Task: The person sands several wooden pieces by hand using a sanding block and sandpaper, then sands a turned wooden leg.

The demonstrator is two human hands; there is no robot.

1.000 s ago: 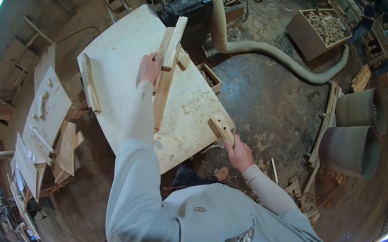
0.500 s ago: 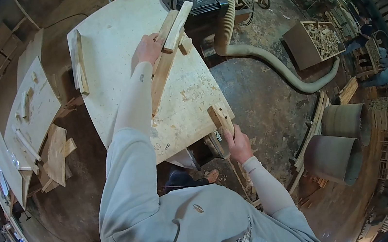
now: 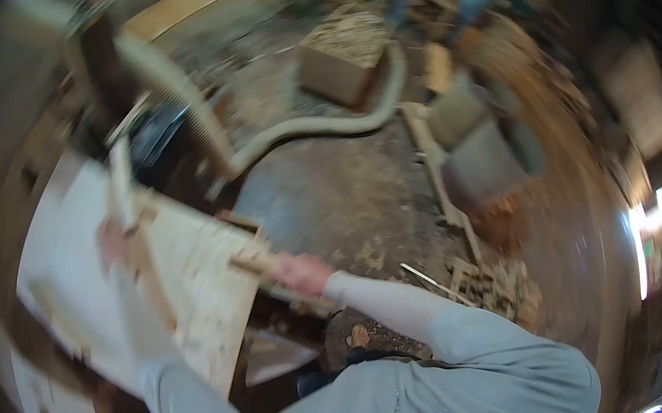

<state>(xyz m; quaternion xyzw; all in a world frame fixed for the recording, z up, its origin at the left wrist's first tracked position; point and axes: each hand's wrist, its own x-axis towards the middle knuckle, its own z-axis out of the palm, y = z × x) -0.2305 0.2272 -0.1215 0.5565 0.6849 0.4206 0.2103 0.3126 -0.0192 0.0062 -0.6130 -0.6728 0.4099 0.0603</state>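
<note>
The view is smeared by motion. My left hand (image 3: 112,244) rests against the wooden strips (image 3: 123,184) on the pale board (image 3: 207,281); its fingers are too blurred to make out. At the board's right edge, my right hand (image 3: 305,275) is closed round the near end of a short wooden block (image 3: 253,261). A longer wooden piece (image 3: 153,284) lies on the board below my left hand.
Beyond the board stands a dark machine (image 3: 158,133) with a ribbed hose (image 3: 296,133) curving over the floor. A box of wood scraps (image 3: 334,72), large drums (image 3: 480,166) and a scrap pile (image 3: 497,289) are to the right. A blurred person (image 3: 473,2) is farther back.
The view has swung to the right, so the board and both hands appear farther left. My right hand still holds the block, and my left hand remains by the strips.
</note>
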